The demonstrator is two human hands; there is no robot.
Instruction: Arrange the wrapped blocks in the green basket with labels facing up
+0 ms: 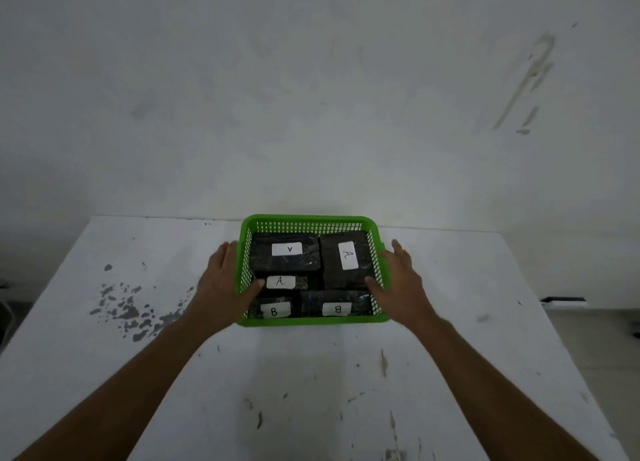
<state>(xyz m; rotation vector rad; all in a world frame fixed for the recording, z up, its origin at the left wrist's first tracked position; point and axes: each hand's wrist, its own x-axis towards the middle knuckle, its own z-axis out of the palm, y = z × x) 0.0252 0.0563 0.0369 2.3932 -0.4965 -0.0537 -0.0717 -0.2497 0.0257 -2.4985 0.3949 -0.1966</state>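
Your two forearms reach forward over the paint-flecked white table (311, 374), and your hands flank the green basket (313, 321) at its sides. Your left hand (227, 284) lies flat against the basket's left wall, fingers spread and extended along the outside, thumb hooked over the rim into the inside. Your right hand (401, 284) mirrors it on the right wall, fingers open and splayed outside, thumb over the rim and touching the black wrap within. Neither hand pinches a block; whether either truly clamps the basket wall, you cannot tell.

Between your thumbs, nearest you, sit two wrapped blocks with B labels: the left B block (275, 310) just inside your left thumb, the right B block (337, 309) just inside your right thumb. Beyond the left B block, level with your left thumb tip, lies a partly covered A block (281, 282). Past your fingertips, at the basket's far side, rest the far-left A block (285, 254) and, beside it and turned lengthwise, the far-right A block (346, 259). All five white labels face up. Behind the table rises a stained white wall (311, 97).
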